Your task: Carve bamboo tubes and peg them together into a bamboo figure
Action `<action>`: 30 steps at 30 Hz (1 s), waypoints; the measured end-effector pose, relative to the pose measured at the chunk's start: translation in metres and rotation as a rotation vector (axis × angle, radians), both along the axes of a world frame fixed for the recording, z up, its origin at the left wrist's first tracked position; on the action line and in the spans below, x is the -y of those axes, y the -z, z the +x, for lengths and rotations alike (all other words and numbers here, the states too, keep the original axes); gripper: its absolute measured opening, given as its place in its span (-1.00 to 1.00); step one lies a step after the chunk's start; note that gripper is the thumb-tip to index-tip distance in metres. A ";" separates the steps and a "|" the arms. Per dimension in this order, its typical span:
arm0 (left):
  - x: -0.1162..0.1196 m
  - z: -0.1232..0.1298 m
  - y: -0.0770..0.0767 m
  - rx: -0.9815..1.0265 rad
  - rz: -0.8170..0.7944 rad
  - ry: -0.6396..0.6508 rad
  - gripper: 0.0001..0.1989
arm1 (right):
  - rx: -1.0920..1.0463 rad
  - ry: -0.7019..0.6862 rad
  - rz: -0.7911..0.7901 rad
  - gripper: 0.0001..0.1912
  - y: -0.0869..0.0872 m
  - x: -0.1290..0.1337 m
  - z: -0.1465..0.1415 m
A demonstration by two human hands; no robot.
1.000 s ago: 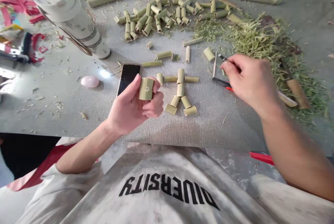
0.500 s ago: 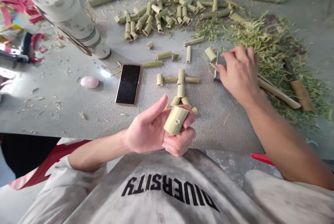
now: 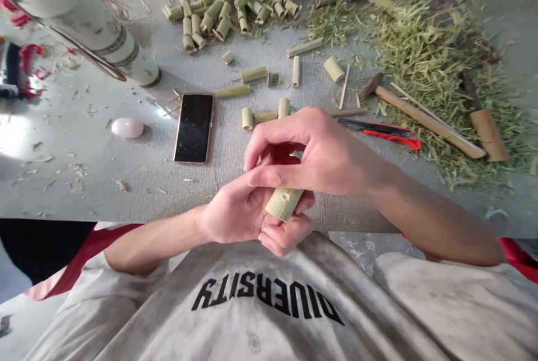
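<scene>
L hand (image 3: pixel 237 209) holds short bamboo tube (image 3: pixel 278 207), long axis slanting away to R; R hand (image 3: pixel 321 151) covers far end, fingers curled, grip contents unclear.

Bamboo tube (image 3: pixel 282 205), tilted, seemingly holed, in left grip (image 3: pixel 235 211).

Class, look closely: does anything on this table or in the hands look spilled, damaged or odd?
Shavings lie spilled over the table, heaped at the right. The bamboo piece in the left hand looks odd: a rough pit or hole breaks its smooth side.
</scene>
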State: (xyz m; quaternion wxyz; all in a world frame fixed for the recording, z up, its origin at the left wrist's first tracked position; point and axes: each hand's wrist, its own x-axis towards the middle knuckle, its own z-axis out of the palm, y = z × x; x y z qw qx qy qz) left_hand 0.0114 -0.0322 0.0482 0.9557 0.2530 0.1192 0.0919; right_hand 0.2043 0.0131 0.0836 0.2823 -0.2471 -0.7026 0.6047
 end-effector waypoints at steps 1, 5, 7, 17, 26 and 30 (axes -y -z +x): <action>0.000 0.000 0.000 -0.006 -0.014 0.006 -0.39 | 0.016 -0.021 0.005 -0.72 0.000 -0.002 0.001; -0.001 0.001 0.000 0.049 -0.070 0.026 -0.45 | 0.105 -0.024 0.140 -0.63 0.002 -0.007 0.007; -0.001 0.001 0.000 0.055 -0.079 0.002 -0.44 | 0.124 0.003 0.194 -0.58 0.004 -0.007 0.008; -0.006 0.000 0.007 0.001 -0.080 -0.024 -0.41 | 0.193 0.027 0.137 -0.80 0.000 -0.006 0.006; -0.004 0.000 0.003 -0.012 -0.098 -0.040 -0.34 | 0.241 0.085 0.041 -0.69 -0.005 -0.001 0.011; -0.002 -0.001 0.001 -0.030 -0.071 -0.081 -0.34 | 0.390 0.257 0.330 -0.73 -0.004 0.000 0.022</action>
